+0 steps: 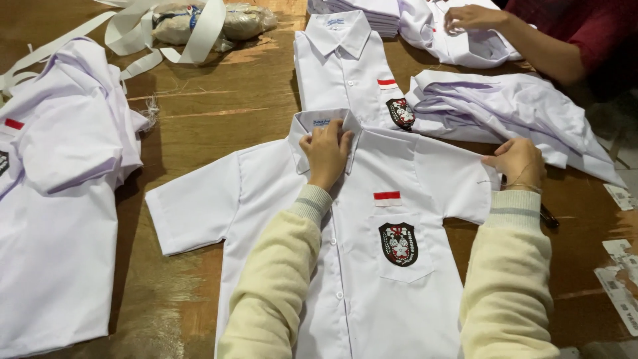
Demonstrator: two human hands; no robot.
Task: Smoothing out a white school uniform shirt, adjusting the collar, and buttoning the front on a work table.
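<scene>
Two cream sleeves (279,279) come up from the bottom edge over a white short-sleeved shirt (359,266) laid flat, front up, on the brown wooden desk (199,100). The shirt's long axis runs from the near edge away from the camera, collar at the far end, hem out of view below; its short sleeves spread out to either side. A red and white strip (387,195) sits above the chest pocket, which carries a dark shield badge (398,243). The left hand (325,151) rests on the collar, its fingers curled over the collar's edge and pinching the cloth. The right hand (518,163) lies at the shirt's sleeve on that side, fingers bent and closed on the fabric at the shoulder seam; a thin bracelet shows at the wrist. Just beyond the collar lies a second shirt (345,73) of the same kind, folded narrow and pointing the same way, with its own badge and strip. To its right is a crumpled heap of white shirts (512,110), and behind that another person's hand (472,16) with a dark red sleeve touches more white cloth beside a neat stack of folded shirts (372,12). On the left side of the desk lies a spread pile of white shirts (60,199). At the far edge are loose white ribbon strips (166,33) and a clear plastic bag (232,20); what it holds cannot be told. Paper tags (621,279) lie at the right edge
</scene>
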